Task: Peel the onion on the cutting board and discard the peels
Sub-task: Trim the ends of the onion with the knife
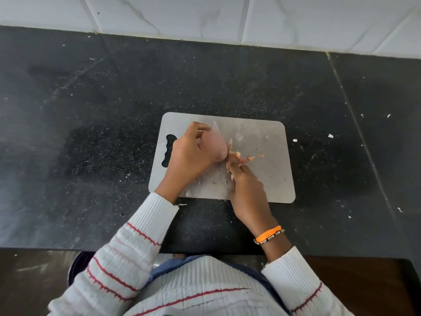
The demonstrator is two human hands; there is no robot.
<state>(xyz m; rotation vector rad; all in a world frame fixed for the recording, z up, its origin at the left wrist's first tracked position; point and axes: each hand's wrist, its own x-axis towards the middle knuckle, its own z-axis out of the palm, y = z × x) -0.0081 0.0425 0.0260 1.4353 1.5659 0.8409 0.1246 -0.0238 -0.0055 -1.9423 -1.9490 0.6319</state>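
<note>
The left hand (189, 153) is gripping the pale pink onion (214, 142) near the left edge of the grey metal cutting board (262, 179). The onion's long way is pointing down toward the right hand (243, 179), which is pinching loose orange peel (237, 156) at that near tip.

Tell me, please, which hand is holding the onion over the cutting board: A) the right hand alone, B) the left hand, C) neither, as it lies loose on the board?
B: the left hand has its fingers curled round the onion above the cutting board, while the right hand picks at peel at its lower end.
</note>
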